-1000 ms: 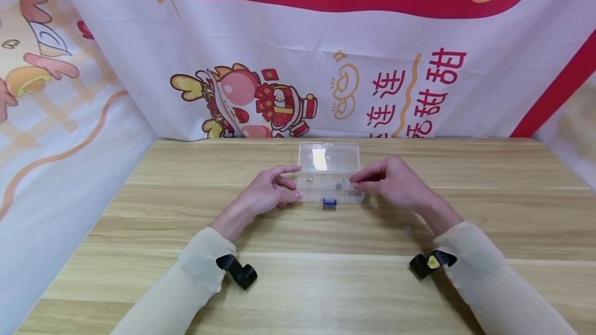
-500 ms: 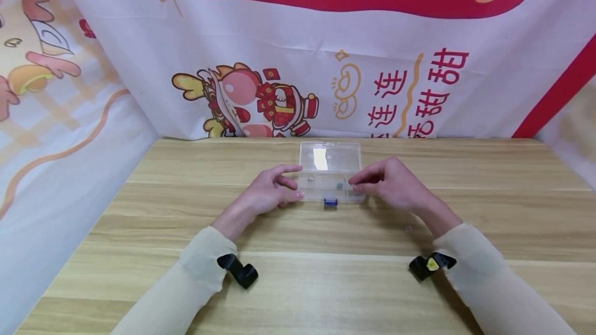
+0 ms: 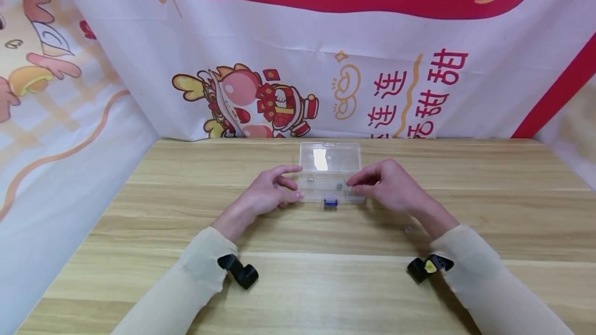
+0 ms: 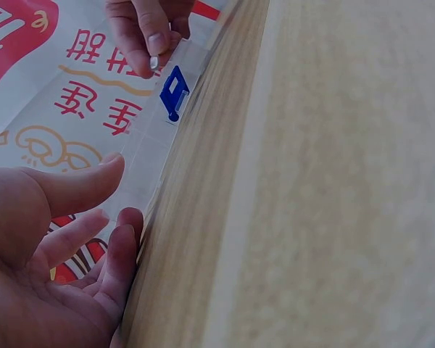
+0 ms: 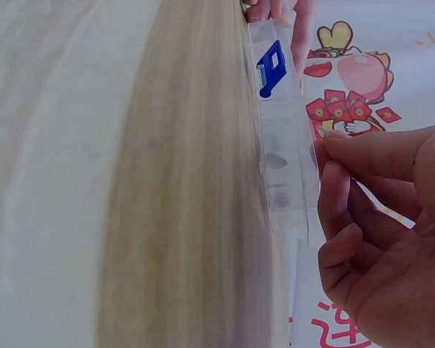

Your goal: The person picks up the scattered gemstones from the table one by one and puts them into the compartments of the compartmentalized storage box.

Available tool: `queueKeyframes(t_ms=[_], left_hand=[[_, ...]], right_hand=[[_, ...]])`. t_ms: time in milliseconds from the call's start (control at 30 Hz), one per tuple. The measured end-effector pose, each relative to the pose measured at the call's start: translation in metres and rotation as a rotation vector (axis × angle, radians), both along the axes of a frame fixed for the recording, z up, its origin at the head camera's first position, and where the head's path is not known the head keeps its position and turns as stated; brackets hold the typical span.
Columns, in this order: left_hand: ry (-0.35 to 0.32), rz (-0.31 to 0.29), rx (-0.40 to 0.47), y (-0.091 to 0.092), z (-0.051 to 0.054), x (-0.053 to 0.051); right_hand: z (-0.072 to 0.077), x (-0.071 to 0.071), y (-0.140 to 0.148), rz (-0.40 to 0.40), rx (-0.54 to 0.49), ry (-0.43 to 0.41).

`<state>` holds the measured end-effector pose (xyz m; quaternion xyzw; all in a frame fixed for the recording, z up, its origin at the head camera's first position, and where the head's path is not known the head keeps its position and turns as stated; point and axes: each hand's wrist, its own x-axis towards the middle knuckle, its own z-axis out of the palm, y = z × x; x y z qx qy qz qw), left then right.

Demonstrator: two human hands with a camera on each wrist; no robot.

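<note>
A clear plastic compartment box (image 3: pixel 313 196) lies on the table with its lid (image 3: pixel 342 155) raised at the back and a blue latch (image 3: pixel 330 203) at the front. My left hand (image 3: pixel 272 188) holds the left end, thumb at the front corner, index finger toward the back. Over the right compartments, my right hand (image 3: pixel 395 186) pinches a tiny whitish, shiny piece (image 4: pixel 154 62) between thumb and index finger. Inside lie a small silvery piece (image 3: pixel 311 179) at the left and a greyish one (image 3: pixel 339 186) right of centre. What the pinched piece is cannot be made out.
On the wood-grain table (image 3: pixel 298 293), a small clear piece (image 3: pixel 408 229) lies near the right wrist. A printed cloth (image 3: pixel 279 30) hangs behind the table and along the sides. Each sleeve carries a black wrist camera (image 3: pixel 242 273).
My right hand has shifted slightly left over the box's right compartments, still pinching. The left hand stays at the box's left end, and the box has hardly moved.
</note>
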<state>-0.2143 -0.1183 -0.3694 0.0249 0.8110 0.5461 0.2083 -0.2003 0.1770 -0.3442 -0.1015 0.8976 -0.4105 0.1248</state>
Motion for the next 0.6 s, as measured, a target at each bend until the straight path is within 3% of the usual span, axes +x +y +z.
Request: queueKeyframes(t_ms=[600], left_hand=[[-0.001,0.009,-0.004,-0.0004,0.0005,0.0017]], right_hand=[[-0.0024,0.0026,-0.0059,-0.010,0.054,0.034]])
